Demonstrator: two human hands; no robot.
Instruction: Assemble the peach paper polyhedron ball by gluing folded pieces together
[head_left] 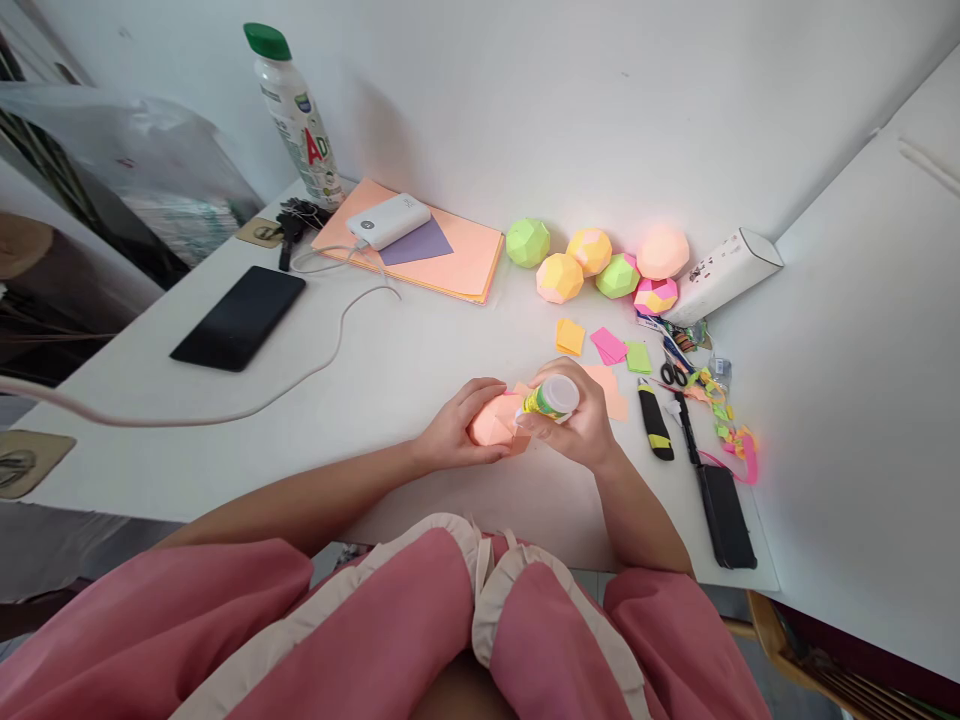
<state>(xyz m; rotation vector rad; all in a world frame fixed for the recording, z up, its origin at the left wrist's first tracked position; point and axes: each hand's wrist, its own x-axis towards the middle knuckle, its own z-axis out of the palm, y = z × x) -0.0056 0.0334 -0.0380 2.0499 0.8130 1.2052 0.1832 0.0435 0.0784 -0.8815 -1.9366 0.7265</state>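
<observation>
My left hand (pixel 466 425) is wrapped around a peach faceted paper ball (pixel 495 422), low over the white table. In my right hand (pixel 585 420) is a glue stick (pixel 549 398) with a yellow-green label and a whitish end, tilted toward the ball. The glue stick's tip and the spot where it meets the paper are hidden by my fingers. Peach paper pieces (pixel 611 392) lie just beyond my right hand. Small stacks of orange paper (pixel 570 337), pink paper (pixel 608 346) and green paper (pixel 638 357) rest farther back.
Several finished paper balls (pixel 559 278) line the wall beside a white box (pixel 727 275). Scissors (pixel 673 374), a utility knife (pixel 656 420) and a black case (pixel 727 515) lie right. Left are a phone (pixel 238 318), cable (pixel 330 350), power bank (pixel 388 220), paper sheets (pixel 465 262) and bottle (pixel 296 120).
</observation>
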